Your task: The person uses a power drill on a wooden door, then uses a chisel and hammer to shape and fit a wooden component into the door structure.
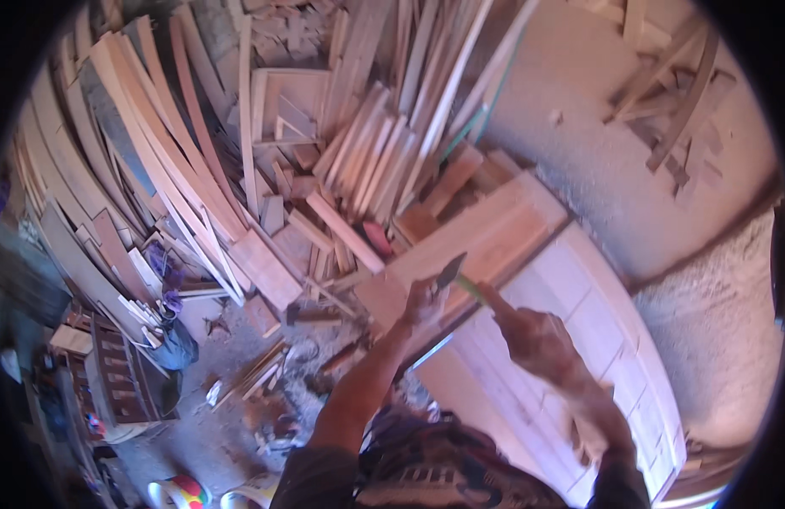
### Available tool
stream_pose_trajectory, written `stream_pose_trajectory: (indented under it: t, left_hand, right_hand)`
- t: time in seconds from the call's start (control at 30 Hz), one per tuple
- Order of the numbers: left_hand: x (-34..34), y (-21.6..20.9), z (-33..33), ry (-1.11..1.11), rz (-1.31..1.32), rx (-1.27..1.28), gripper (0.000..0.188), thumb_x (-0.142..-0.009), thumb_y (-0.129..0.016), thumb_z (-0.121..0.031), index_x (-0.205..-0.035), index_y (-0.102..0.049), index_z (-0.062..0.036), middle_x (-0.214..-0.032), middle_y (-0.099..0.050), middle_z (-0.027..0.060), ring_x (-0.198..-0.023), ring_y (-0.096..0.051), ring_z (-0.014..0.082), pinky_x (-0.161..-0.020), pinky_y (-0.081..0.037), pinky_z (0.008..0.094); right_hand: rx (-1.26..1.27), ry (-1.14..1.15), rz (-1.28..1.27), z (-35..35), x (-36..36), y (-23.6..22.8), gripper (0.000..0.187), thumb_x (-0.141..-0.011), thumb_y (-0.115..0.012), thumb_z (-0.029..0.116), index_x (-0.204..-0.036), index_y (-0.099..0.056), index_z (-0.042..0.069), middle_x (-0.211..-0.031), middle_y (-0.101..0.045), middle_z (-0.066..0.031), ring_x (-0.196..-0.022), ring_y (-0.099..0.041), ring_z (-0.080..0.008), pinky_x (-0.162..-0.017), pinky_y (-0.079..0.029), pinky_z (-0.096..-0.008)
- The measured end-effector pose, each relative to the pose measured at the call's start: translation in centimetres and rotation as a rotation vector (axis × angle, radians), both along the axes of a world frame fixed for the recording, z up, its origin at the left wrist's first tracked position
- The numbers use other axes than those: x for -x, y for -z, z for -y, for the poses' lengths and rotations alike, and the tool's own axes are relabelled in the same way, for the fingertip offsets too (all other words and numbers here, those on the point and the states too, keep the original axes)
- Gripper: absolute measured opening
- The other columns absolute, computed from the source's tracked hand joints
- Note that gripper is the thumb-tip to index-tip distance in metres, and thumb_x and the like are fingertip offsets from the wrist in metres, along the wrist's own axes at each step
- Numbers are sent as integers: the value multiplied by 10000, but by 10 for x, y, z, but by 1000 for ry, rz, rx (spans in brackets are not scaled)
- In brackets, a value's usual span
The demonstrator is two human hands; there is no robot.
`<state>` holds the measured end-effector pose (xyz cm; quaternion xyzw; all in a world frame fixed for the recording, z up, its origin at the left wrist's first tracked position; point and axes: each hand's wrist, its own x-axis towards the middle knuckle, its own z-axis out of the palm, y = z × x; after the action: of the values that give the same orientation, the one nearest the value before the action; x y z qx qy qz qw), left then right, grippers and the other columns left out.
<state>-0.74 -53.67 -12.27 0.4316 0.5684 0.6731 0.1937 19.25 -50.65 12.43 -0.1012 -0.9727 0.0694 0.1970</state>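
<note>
In front of me, over a long wooden board (pixel 486 222), my two hands come close together. My left hand (pixel 422 304) is closed, with a dark flat pointed blade (pixel 451 270) sticking up from its fingers. My right hand (pixel 532 338) is closed around a thin green stick-like thing (pixel 470 288), whose tip points toward the blade. Blur hides its exact kind, and I cannot tell whether stick and blade touch. Below my right hand lies a large pale wooden panel (pixel 592 288) with joint lines across it.
Long planks (pixel 146 127) lean and lie at the far left. Short wood blocks (pixel 367 161) are piled beyond the board. A slatted wooden piece (pixel 121 373) stands at the left, near a dark bag (pixel 177 346). More scrap wood (pixel 681 110) lies at the far right.
</note>
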Motion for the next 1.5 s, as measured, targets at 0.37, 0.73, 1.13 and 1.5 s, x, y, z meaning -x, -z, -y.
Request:
stream_pose_trajectory:
  t: [0.37, 0.73, 1.13, 1.5]
  left_hand:
    - [11, -25, -1, -30, -138, -27, 441, -1073, -445, -241, -666, -433, -71, -550, -404, -7, -501, -394, 104, -473, -327, 323]
    - [6, -13, 9, 28, 18, -69, 303, -1002, -523, -62, -729, -395, -32, -631, -308, -27, -586, -316, 80, -500, -284, 295]
    - [7, -20, 5, 6, -90, 5, 383, -1068, -462, -218, -717, -453, -67, -562, -391, -22, -520, -381, 73, -465, -293, 305]
    - [9, -28, 10, 0, -19, 123, 353, -1048, -511, -249, -778, -535, -23, -581, -431, 20, -559, -412, 100, -508, -351, 324]
  right_hand:
    - [257, 101, 176, 7, 0, -13, 417, -946, -541, 51, -1358, -529, -12, -732, -622, -140, -532, -574, -317, -501, -481, -421]
    - [189, 50, -1, 15, 4, -17, 648, -881, -555, -54, -1496, -399, 77, -694, -634, -171, -559, -619, -293, -522, -514, -395]
    - [147, -4, -357, 10, 1, -14, 643, -856, -595, -49, -1468, -401, -13, -775, -674, -120, -540, -628, -249, -467, -480, -376]
    - [342, 262, -60, 11, -5, 35, 641, -905, -618, 98, -1507, -399, 138, -598, -596, -137, -510, -616, -303, -525, -513, -430]
